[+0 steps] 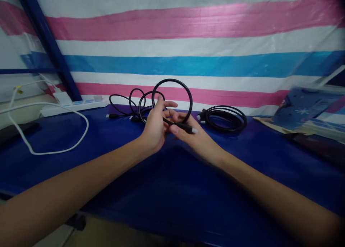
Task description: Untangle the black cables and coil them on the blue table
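Note:
A black cable (191,100) stands up in a round loop above my two hands, in the middle of the head view. My left hand (155,126) is curled around part of it, thumb upward and index finger pointing to the right. With thumb and fingers, my right hand (195,139) grips the same cable near its end. Its plug (185,127), black with a pale tip, lies across the right hand and points right. The hands meet at the fingers, so part of the cable is hidden.
Behind my left hand lies a looser black cable (118,95) with plugs. Right of my hands rests a coiled black cable (229,126). A white power strip (90,103) and white cord (58,153) are at left. A blue printed packet (302,108) sits at right on the blue table (172,189).

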Available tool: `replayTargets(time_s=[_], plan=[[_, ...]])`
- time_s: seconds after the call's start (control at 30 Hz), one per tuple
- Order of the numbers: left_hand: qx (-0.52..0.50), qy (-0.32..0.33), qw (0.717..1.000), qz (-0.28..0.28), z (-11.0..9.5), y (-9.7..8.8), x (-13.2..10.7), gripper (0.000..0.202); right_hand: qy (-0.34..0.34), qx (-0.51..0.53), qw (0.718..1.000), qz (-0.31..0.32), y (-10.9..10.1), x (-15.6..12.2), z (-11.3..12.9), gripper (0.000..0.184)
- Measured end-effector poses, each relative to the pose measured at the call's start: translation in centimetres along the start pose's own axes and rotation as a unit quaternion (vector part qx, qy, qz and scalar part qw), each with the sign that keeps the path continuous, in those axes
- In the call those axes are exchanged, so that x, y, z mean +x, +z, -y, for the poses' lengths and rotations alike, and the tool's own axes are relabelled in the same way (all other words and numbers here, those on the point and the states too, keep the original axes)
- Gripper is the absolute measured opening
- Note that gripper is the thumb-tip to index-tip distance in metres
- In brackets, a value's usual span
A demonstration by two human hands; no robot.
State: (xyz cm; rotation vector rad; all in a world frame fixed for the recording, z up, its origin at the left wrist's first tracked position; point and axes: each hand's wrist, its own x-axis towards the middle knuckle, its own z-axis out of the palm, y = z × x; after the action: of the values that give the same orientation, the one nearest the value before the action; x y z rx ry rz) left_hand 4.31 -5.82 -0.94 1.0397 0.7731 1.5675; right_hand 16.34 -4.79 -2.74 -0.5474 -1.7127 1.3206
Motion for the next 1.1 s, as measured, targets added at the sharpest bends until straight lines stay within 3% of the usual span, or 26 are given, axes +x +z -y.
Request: replayTargets(time_s=[0.2,0.3,0.37,0.47,0.53,0.63,0.73,0.8,0.97,1.1], plan=[[0.093,0.028,0.992,0.079,1.2,0.7,-0.8,0.019,0.011,0.095,0.992,-0.080,-0.3,0.4,0.5,0.024],[0.208,0.055,0.971,0.104,1.6,0.4,-1.3,0.027,0.026,0.093,0.992,-0.079,-1.0,0.5,1.1,0.018],[0.324,0.069,0.932,0.147,1.9,0.1,-1.7,0.039,0.030,0.079,0.989,-0.123,-1.5,0.7,1.3,0.017],[0.506,0.097,0.825,0.230,2.5,-0.3,-1.9,0.048,0.029,0.037,0.974,-0.220,-2.1,1.0,1.5,0.018],[0.559,0.118,0.787,0.236,2.7,-0.4,-1.7,0.043,0.028,0.028,0.970,-0.239,-2.3,1.1,1.5,0.020],[0.522,0.129,0.816,0.212,2.7,-0.8,-1.0,0.040,0.037,0.040,0.973,-0.225,-2.4,1.1,1.3,0.022],[0.421,0.111,0.869,0.235,2.8,-0.8,-0.6,0.056,0.035,0.037,0.978,-0.201,-2.4,1.1,1.1,0.023],[0.341,0.084,0.907,0.234,3.0,-0.6,-0.6,0.049,0.011,0.015,0.983,-0.184,-2.5,1.1,1.1,0.021],[0.165,-0.051,0.979,0.112,3.0,-0.1,-0.6,0.035,-0.043,-0.047,0.986,-0.157,-2.9,1.2,1.7,0.013],[0.051,-0.056,0.996,0.056,2.2,-0.8,0.0,0.024,0.000,-0.120,0.981,-0.155,-3.4,1.3,1.4,0.009]])
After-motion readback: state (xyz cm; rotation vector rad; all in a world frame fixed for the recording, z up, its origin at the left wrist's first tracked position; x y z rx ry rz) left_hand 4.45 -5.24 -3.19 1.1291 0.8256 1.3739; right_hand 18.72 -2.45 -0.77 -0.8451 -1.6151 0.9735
